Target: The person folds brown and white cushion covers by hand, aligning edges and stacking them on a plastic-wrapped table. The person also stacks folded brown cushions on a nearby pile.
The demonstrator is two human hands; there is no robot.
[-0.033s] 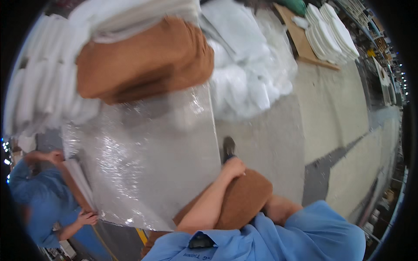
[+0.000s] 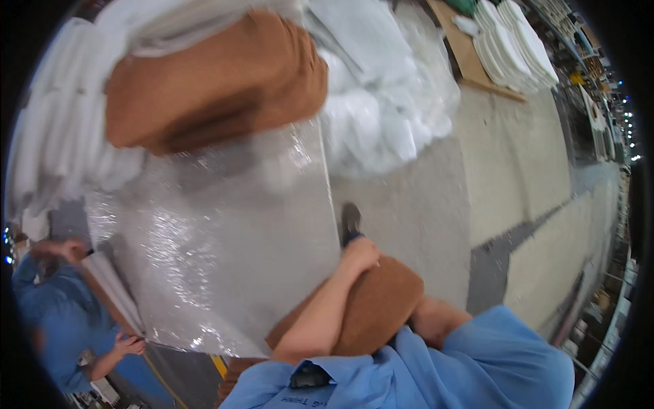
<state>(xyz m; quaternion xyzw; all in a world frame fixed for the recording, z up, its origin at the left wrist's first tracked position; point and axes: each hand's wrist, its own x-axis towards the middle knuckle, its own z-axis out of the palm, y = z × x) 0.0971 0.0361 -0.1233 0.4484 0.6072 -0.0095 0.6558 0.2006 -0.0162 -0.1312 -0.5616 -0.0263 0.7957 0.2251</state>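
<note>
A brown, soft-looking padded piece [image 2: 385,303] lies against my front, under my left forearm. My left hand [image 2: 361,253] is closed at its far edge, with the fingers curled over it. My right forearm [image 2: 439,320] reaches behind the same brown piece, which hides the right hand and its fingers. Ahead, a stack of similar brown pieces [image 2: 218,82] sits at the far end of a table [image 2: 238,225] covered in shiny clear plastic film. Another brown edge [image 2: 238,373] shows low by my left sleeve.
A person in blue [image 2: 68,307] stands at the table's left, both hands on a white-and-brown edge. White padded stacks [image 2: 61,109] stand far left. A heap of clear-plastic-wrapped white material [image 2: 381,116] lies right of the table. More white pieces [image 2: 511,48] rest on a brown board [image 2: 470,58].
The whole view has shifted slightly, so the table and stacks appear a little further up and left. My hold on the brown piece looks the same.
</note>
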